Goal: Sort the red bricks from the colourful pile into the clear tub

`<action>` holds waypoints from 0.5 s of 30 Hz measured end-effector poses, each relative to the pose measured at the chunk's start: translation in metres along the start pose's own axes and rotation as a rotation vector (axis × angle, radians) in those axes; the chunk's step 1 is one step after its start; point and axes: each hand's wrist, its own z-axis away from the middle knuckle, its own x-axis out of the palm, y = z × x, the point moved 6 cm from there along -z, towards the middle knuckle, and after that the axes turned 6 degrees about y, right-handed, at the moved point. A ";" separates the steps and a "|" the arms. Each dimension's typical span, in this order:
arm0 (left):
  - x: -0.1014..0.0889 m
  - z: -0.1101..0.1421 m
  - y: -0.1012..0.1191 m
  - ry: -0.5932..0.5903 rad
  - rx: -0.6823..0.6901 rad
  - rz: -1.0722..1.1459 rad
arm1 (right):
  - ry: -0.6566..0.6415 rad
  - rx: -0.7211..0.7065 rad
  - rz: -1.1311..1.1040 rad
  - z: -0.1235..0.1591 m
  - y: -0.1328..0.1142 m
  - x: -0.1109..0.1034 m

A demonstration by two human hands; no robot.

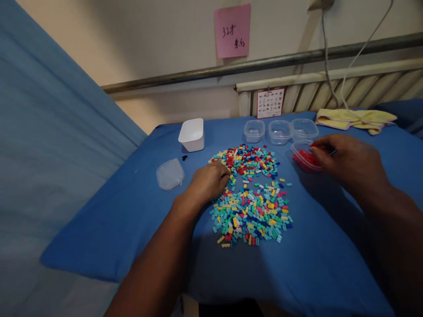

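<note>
Small toy bricks in many colours lie in two heaps on the blue cloth: a far heap [253, 159] with many red ones, and a near heap [253, 215]. At the left edge of the far heap, my left hand [209, 179] rests with its fingers curled; what they hold, if anything, is hidden. My right hand [350, 162] is over the rim of a clear plastic tub [296, 155], pinching a red brick [313, 145] between thumb and forefinger. Red bricks [306, 159] fill the bottom of that tub.
Three clear tubs [254, 132] line the back, beside a folded yellow cloth [355, 119]. On the left are a white box [192, 135], a clear lid [169, 175] and a few black pieces [184, 157]. A small printed card [270, 104] hangs on the radiator.
</note>
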 end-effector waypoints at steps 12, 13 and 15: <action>0.001 0.002 -0.004 -0.051 0.006 -0.002 | 0.012 -0.167 0.031 0.010 -0.029 0.010; 0.001 0.002 -0.004 -0.055 0.002 0.001 | 0.004 -0.207 0.006 0.012 -0.039 0.011; 0.001 0.002 -0.005 -0.054 -0.012 0.015 | -0.029 -0.304 -0.062 0.019 -0.057 0.016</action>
